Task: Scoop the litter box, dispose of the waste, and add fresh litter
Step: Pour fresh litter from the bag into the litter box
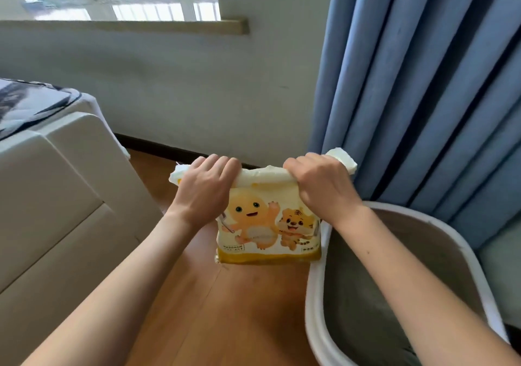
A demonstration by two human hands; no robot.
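Left hand [203,185] and right hand [320,186] both curled tight over rolled top edge of yellow-and-white plastic litter bag with cartoon tiger print [267,224], held upright above wooden floor [214,303], just left of white-rimmed grey litter box [465,255]. Bag top rolled down. Litter visible in box; scooping and topping-up state not determinable. No scoop or waste in view.

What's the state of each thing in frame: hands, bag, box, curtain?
left hand: grips the bag's rolled top
right hand: grips the rolled top too
litter bag: upright, top rolled shut, held beside the box
litter box: open, grey litter inside
curtain: hanging behind the box
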